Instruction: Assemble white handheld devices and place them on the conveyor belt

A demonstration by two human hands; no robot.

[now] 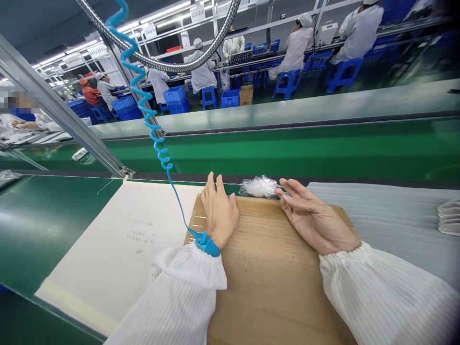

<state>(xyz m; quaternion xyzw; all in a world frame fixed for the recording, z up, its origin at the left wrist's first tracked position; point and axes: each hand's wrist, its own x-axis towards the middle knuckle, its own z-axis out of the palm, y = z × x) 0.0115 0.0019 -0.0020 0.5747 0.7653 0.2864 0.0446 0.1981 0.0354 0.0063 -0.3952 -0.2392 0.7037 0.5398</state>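
Note:
A brown cardboard sheet or box top [266, 268] lies in front of me, with shiny clear tape along its left edge. Over its far left corner rests my left hand [220, 211], fingers stretched forward and nothing held. A blue wrist strap [207, 243] circles that wrist, joined to a coiled blue cord [145, 98]. My right hand [314, 215] is above the far right part of the cardboard, palm turned inward, fingers loosely extended and apart. Its fingertips are beside a small heap of clear plastic bags [260, 186] at the far edge; whether they touch it I cannot tell.
White paper [143, 220] with faint handwriting is taped down at left. White foam sheets [402, 215] lie at right, with stacked pale pieces [449, 217] on them. A metal post [64, 110] slants at left. Beyond the green conveyor belt [287, 148], people in white coats sit working.

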